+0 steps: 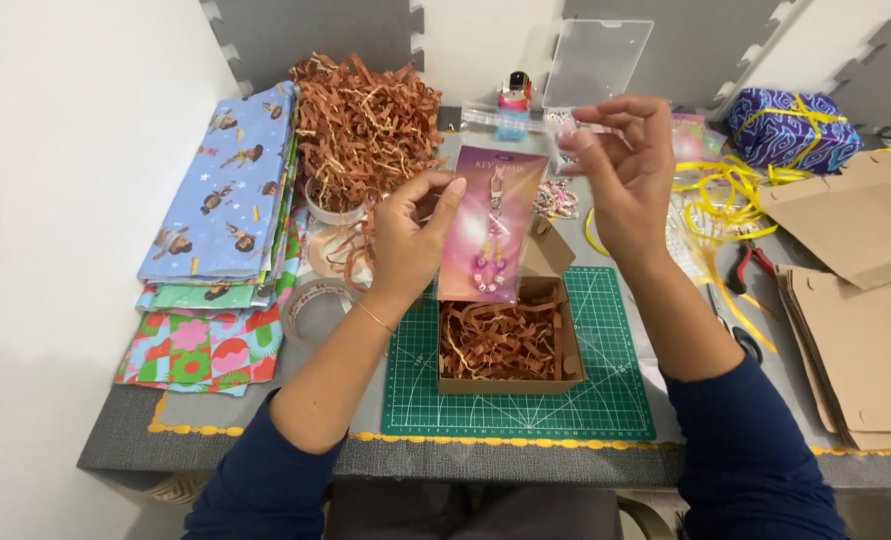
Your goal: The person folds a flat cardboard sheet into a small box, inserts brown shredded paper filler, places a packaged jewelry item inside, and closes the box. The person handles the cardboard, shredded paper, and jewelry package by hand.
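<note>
A: What are the hands holding?

B: The left hand (412, 235) is pinching the pink cardboard keychain card (492, 222) by its edge, above the open brown box (510, 340). It seems light and bendable. The right hand (625, 170) is gripping thin clear plastic (595, 130).

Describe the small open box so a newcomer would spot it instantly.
Find the green cutting mat at the table's front edge. On it sits the brown cardboard box, below both raised hands. Unlike the flat cardboard sheets to the right, it is folded up, lid open, filled with brown shredded paper.
</note>
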